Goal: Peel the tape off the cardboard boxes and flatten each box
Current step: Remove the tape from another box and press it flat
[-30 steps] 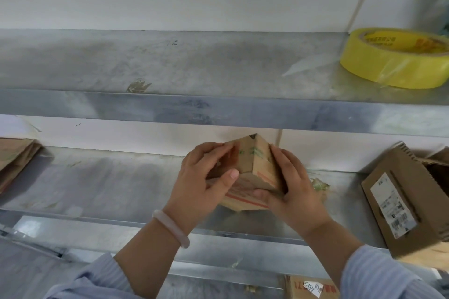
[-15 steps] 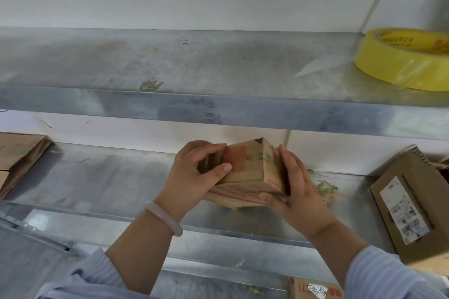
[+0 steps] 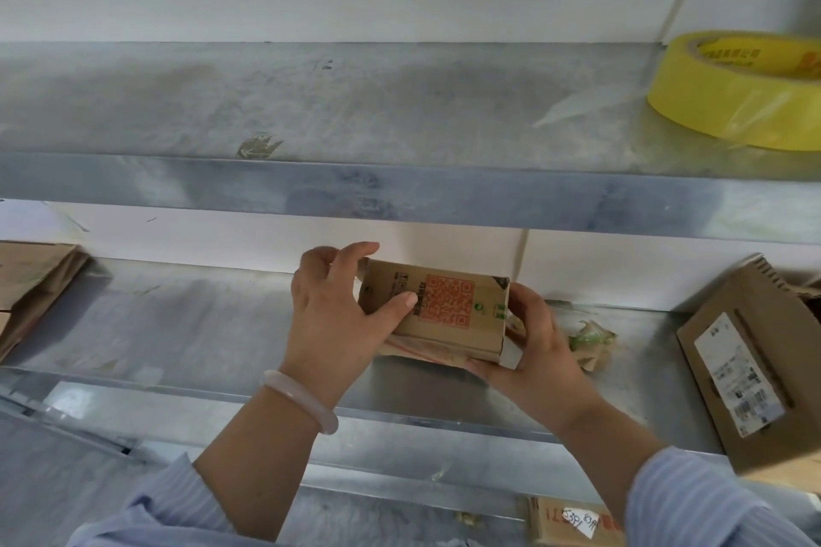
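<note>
**Small box squeezed from both ends: where it could go wrong**

The small cardboard box [image 3: 448, 311] is held between both hands over the middle of the lower shelf [image 3: 177, 324], with its orange square code facing up. I cannot tell whether its underside touches the metal. The left hand [image 3: 331, 315] grasps the left end, with the thumb [image 3: 400, 302] laid across the top face beside the code and the fingers curled over the far edge. The right hand [image 3: 540, 351] cups the right end and the near lower corner, fingers wrapped under it.

The likeliest trouble is pressing before the seams are free. A glossy strip shows along the near bottom edge, and it looks like tape. If it binds the flaps, a squeeze from both ends would buckle the walls crookedly instead of folding the box along its own lines. Pulling hard at a taped edge could also strip the paper skin off the board and leave the tape in shreds.

The grip is another weak point. Both hands hold the box by its ends only, so a twist to find the tape's end could pop it out over the shelf's front lip. The upper shelf [image 3: 355, 102] hangs low over the hands, and knuckles could knock its metal edge on a lift.

A crumpled scrap [image 3: 591, 344] lies just beside the right hand, and a larger box [image 3: 746, 369] stands near on the right. A wide swing of the arm could shove either one along the shelf
</note>
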